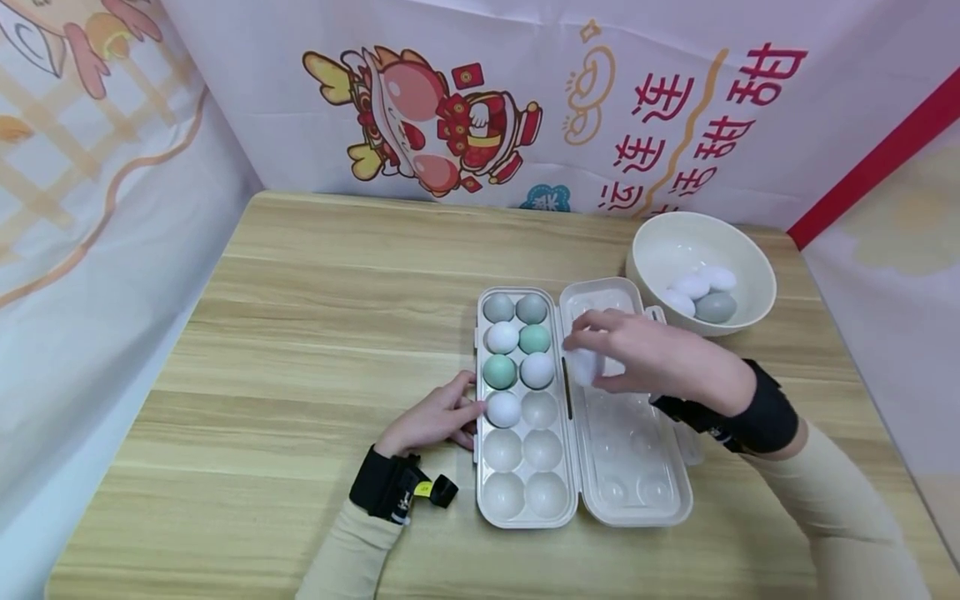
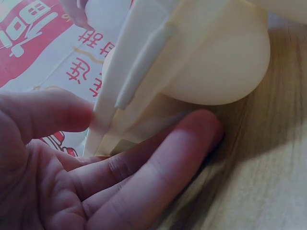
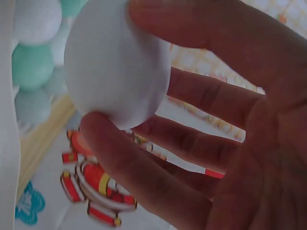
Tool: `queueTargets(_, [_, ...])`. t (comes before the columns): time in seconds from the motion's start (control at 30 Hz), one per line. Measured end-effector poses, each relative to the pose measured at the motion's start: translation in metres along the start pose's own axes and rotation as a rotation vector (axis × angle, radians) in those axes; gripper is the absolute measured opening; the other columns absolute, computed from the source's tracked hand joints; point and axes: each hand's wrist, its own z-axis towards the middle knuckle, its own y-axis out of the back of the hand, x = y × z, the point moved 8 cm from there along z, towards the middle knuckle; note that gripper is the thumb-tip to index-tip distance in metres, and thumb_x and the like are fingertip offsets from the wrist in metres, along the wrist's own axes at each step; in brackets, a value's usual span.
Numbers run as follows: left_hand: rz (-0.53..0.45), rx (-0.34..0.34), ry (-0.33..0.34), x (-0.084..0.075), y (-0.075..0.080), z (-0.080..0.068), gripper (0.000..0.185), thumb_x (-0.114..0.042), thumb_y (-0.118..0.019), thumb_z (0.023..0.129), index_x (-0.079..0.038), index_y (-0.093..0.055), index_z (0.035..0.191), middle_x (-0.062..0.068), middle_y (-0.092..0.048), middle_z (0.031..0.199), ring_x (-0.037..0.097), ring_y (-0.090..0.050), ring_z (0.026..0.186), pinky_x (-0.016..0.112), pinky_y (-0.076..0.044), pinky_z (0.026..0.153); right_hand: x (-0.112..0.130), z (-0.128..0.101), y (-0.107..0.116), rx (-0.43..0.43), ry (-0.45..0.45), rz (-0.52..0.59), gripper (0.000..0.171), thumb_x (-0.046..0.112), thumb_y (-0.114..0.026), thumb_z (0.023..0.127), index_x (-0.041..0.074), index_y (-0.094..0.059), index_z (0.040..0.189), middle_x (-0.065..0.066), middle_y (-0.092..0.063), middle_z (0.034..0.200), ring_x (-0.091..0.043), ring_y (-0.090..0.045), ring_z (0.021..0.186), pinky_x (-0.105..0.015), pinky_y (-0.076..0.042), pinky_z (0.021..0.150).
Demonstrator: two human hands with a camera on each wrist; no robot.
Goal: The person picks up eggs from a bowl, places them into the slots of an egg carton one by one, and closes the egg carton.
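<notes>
A white egg [image 3: 115, 62] is pinched between the thumb and fingertips of my right hand [image 1: 637, 354]. That hand is above the open lid [image 1: 630, 450] of a cream egg carton [image 1: 504, 451], close to the hinge. My left hand [image 1: 442, 414] grips the carton's left edge, its thumb [image 2: 57, 115] against the rim and its fingers reaching underneath. White, green and grey-blue eggs fill the far rows of cups. The nearest white egg [image 1: 503, 409] sits in the left column beside my left thumb; the cup to its right and the two nearer rows are empty.
A cream bowl [image 1: 663, 242] stands at the back right, behind my right wrist. Inside it lie several white eggs [image 1: 690, 286] and one grey egg [image 1: 716, 307]. A printed cloth [image 1: 570, 50] hangs along the table's far edge.
</notes>
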Motion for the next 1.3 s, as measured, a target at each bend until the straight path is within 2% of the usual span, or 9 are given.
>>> queueTargets(0.1, [0.006, -0.003, -0.003, -0.001, 0.000, 0.000, 0.032, -0.009, -0.047, 0.102, 0.004, -0.035, 0.128, 0.019, -0.066, 0.091, 0.026, -0.068, 0.071, 0.042, -0.058, 0.066, 0.012, 0.007, -0.009, 0.048, 0.050, -0.008, 0.044, 0.005, -0.084, 0.071, 0.003, -0.065, 0.111, -0.014, -0.058, 0.111, -0.028, -0.059, 0.098, -0.038, -0.054, 0.079])
queueTargets(0.37, [0.015, -0.003, -0.009, 0.000, -0.001, 0.001, 0.034, -0.009, -0.047, 0.101, 0.003, -0.035, 0.130, 0.019, -0.066, 0.092, 0.022, -0.066, 0.074, 0.041, -0.058, 0.068, 0.028, 0.023, -0.046, 0.276, 0.076, 0.004, 0.048, 0.010, -0.084, 0.074, 0.008, -0.063, 0.117, -0.011, -0.057, 0.115, -0.024, -0.057, 0.098, -0.031, -0.053, 0.079])
queueTargets(0.7, [0.060, -0.004, -0.022, 0.001, 0.001, 0.002, 0.033, -0.010, -0.047, 0.102, 0.002, -0.036, 0.131, 0.019, -0.066, 0.091, 0.021, -0.066, 0.075, 0.040, -0.058, 0.068, 0.034, 0.031, -0.081, 0.372, 0.105, -0.058, 0.047, 0.011, -0.083, 0.072, 0.014, -0.061, 0.114, -0.004, -0.054, 0.109, -0.019, -0.053, 0.091, -0.025, -0.049, 0.066])
queueTargets(0.83, [0.069, -0.006, -0.027, 0.001, 0.002, 0.002, 0.032, -0.010, -0.048, 0.101, 0.002, -0.036, 0.129, 0.019, -0.066, 0.090, 0.021, -0.065, 0.073, 0.040, -0.058, 0.067, 0.034, 0.033, -0.085, 0.376, 0.089, -0.077, 0.048, 0.011, -0.082, 0.072, 0.014, -0.060, 0.116, -0.004, -0.055, 0.110, -0.019, -0.053, 0.092, -0.025, -0.049, 0.065])
queueTargets(1.03, [0.063, -0.002, -0.022, 0.001, 0.003, 0.002, 0.032, -0.010, -0.048, 0.102, 0.002, -0.036, 0.128, 0.020, -0.066, 0.091, 0.021, -0.066, 0.075, 0.040, -0.058, 0.068, 0.033, 0.033, -0.084, 0.325, 0.073, -0.069, 0.048, 0.008, -0.078, 0.073, 0.010, -0.057, 0.116, -0.005, -0.058, 0.105, -0.021, -0.056, 0.091, -0.029, -0.051, 0.066])
queueTargets(1.17, [0.054, 0.000, -0.020, 0.001, 0.003, 0.002, 0.033, -0.011, -0.048, 0.102, 0.002, -0.036, 0.129, 0.021, -0.066, 0.092, 0.021, -0.066, 0.076, 0.040, -0.058, 0.068, 0.033, 0.034, -0.086, 0.299, 0.068, -0.051, 0.048, 0.006, -0.077, 0.073, 0.011, -0.054, 0.114, -0.005, -0.058, 0.102, -0.022, -0.057, 0.088, -0.030, -0.050, 0.064])
queueTargets(1.3, [0.050, 0.004, -0.019, 0.001, 0.002, 0.002, 0.034, -0.010, -0.047, 0.102, 0.003, -0.035, 0.131, 0.022, -0.066, 0.092, 0.021, -0.066, 0.076, 0.040, -0.058, 0.069, 0.035, 0.032, -0.089, 0.309, 0.061, -0.039, 0.047, 0.004, -0.074, 0.073, 0.011, -0.052, 0.114, -0.004, -0.057, 0.100, -0.021, -0.055, 0.085, -0.029, -0.048, 0.059])
